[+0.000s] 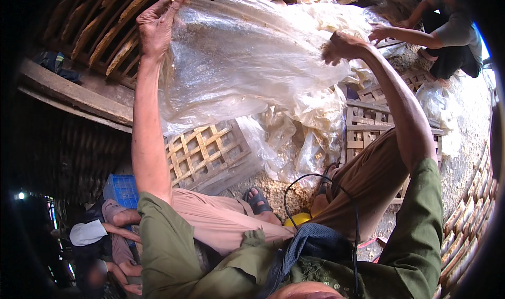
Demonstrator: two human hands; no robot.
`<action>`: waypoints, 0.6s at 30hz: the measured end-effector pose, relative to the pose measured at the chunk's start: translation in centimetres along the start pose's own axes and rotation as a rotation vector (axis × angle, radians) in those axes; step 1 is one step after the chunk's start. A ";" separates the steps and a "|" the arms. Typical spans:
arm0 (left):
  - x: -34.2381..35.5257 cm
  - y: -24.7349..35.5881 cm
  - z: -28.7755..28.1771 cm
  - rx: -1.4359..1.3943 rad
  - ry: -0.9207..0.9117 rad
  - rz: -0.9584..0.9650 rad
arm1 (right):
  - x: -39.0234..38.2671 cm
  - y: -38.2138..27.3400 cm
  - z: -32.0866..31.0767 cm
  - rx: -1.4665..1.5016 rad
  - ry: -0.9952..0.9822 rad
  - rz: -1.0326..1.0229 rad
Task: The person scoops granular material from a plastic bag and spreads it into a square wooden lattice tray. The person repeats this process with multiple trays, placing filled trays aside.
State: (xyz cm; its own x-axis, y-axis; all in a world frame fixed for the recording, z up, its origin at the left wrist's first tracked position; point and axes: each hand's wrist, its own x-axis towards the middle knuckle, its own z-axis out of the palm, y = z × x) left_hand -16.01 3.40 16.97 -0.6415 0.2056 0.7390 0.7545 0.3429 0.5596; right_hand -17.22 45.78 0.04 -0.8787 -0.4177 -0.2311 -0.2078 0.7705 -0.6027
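- left hand (157, 28) pinches one clear plastic sheet (226, 52)
- right hand (344, 47) curls at it; cannot tell if gripping
- two dark sandals (256, 199), one blue crate (122, 191)

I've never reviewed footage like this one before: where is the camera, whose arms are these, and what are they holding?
There is no machine here. The camera is worn on a person's head and looks down through a wide fisheye lens, so edges curve and the corners go dark. The two bare arms in green sleeves belong to the wearer. The left hand pinches the edge of a clear plastic sheet, raised in front. The right hand is at the sheet's other side; blur hides whether it grips. Below are crumpled plastic and a wooden lattice panel, near the wearer's sandalled feet. Separate people appear at upper right and lower left.
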 end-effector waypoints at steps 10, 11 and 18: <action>0.4 0.9 1.1 -0.052 -0.129 0.035 | -1.3 -2.4 -1.5 -0.289 0.153 -0.051; 1.0 1.1 3.3 -0.124 -0.185 0.071 | -2.0 -1.9 -2.2 -0.173 0.218 -0.155; -2.1 2.6 8.7 -0.007 -0.400 0.089 | 0.3 -10.0 1.6 0.238 0.515 -0.430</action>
State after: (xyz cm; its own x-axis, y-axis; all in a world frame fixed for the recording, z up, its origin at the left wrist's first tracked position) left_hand -13.89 11.79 13.62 -0.5756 0.5751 0.5814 0.8097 0.3012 0.5037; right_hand -14.72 37.18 4.84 -0.8438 -0.3350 0.4193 -0.5335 0.4377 -0.7238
